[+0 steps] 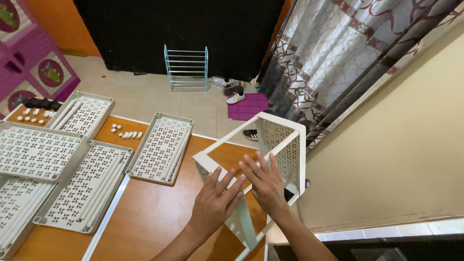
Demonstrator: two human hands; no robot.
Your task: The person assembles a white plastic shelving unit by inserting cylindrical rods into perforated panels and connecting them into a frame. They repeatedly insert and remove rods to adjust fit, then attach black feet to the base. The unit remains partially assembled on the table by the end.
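The orange desk carried several white perforated shelf panels, some with tubes lying in them, and at its right edge stood a half-built white rack frame, tilted. Both hands, left and right, lay open and flat against the frame's near rail, pressing rather than gripping. It looked like a joint being seated; next would call for firm, even pressure.

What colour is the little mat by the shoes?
Purple mat, seen from the head view.

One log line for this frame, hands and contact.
left hand: flat on rack frame | right hand: flat on frame | trays: on table
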